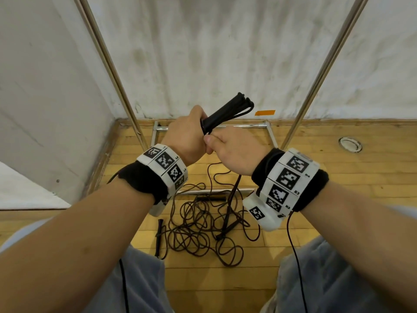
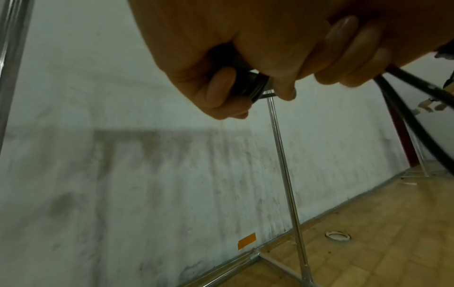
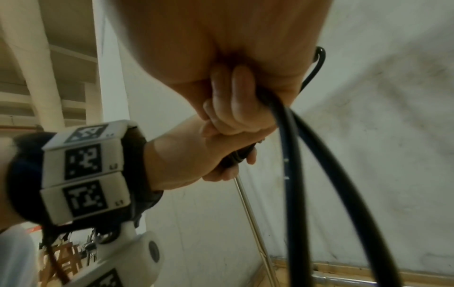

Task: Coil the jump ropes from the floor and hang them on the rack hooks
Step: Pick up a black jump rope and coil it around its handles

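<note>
R hand [image 3: 236, 101] is seen from the wrist side, fingers [image 3: 242, 93] curled round two strands of black rope [image 3: 294, 174], which drop down twd the lower R of the frame. A thin loop of rope is seen past the hand at upper R. Just below and touching, L hand [image 3: 196, 161] is wrapped round a black handle [image 3: 242, 154]. A marker band [image 3: 86, 170] is worn on the L wrist. A metal rack pole [image 3: 250, 215] is seen below, w/ a scuffed white wall [image 3: 380, 136] behind.

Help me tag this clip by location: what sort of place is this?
Probably a gym or sports hall. The strip-wood floor has a round metal floor socket, jump ropes lie tangled on it, and a bare metal rack frame stands against the scuffed white wall.
</note>
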Demonstrator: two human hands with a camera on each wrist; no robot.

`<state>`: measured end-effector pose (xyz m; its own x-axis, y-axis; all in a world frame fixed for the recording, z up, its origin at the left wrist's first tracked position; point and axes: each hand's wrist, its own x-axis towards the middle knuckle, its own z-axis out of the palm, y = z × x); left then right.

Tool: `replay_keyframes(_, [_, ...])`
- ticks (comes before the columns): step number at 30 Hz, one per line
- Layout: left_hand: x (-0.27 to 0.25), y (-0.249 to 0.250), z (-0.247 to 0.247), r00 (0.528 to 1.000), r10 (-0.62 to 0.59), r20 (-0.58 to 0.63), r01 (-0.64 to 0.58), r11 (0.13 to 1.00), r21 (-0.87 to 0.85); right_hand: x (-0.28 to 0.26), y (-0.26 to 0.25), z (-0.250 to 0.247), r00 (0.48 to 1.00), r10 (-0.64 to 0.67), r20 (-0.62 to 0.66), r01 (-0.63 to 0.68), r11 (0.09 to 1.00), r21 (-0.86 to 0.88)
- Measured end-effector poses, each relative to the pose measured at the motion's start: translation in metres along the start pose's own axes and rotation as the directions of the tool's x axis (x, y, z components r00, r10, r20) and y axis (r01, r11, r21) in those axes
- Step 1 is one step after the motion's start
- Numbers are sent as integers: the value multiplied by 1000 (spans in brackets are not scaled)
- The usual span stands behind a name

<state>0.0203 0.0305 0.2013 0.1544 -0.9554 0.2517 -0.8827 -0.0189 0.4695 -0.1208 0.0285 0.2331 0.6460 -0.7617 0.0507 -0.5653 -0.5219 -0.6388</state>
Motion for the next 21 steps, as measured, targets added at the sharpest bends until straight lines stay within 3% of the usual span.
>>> replay_keyframes(3, [1,2,0,999,-34,-28,33,997,-64,-3,4,-3,998,64,-12,-64,998,6])
replay_keyframes(7, [9,-1,-7,991,-137,-4,130,948,-291,-1,19,-19,980,192,48,-194,981,28])
replay_keyframes(12, [12,3,-12,972,-216,89,225,758,-613,1,25,-13,964,238,117,-233,971,-57])
replay_keyframes(16, [15,2,-12,938,-262,225,343,627,-699,3,19,-10,953,248,175,-223,963,-155])
replay_keyframes(18, [15,-1,-10,936,-262,237,353,685,-637,4,21,-12,956,217,200,-182,967,-178])
replay_keyframes(21, [11,-1,-3,970,-170,175,217,931,-293,5,21,-11,972,157,176,-144,986,-85])
